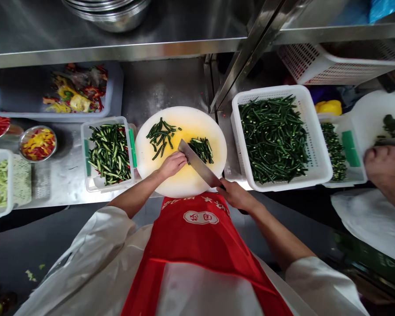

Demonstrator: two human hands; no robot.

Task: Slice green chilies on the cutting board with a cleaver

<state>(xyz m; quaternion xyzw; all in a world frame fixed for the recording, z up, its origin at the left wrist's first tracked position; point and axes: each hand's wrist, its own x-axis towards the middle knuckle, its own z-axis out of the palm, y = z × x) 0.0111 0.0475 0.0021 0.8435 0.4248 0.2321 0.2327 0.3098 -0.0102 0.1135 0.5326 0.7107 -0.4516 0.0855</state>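
A round white cutting board (pixel 187 180) with a yellow stain lies in front of me. My right hand (pixel 236 194) is wrapped round the dark handle of a wide cleaver (pixel 200 166), its blade slanting up to the left over the board. My left hand (pixel 174 164) is closed beside the blade, with a small dark green bit at its fingertips, too small to name. Long green pieces (pixel 161 137) lie scattered at the board's upper left. Right of the blade sits a bunch of green pieces (pixel 202 150).
Left stands a clear container of cut green strips (pixel 109 153), then a metal bowl of peppers (pixel 38 144) and a grey tub (pixel 115 94). Right is a white basket (pixel 319 145) of green pods. A co-worker's hand (pixel 384 162) is at far right. A steel shelf edge (pixel 118 53) runs above.
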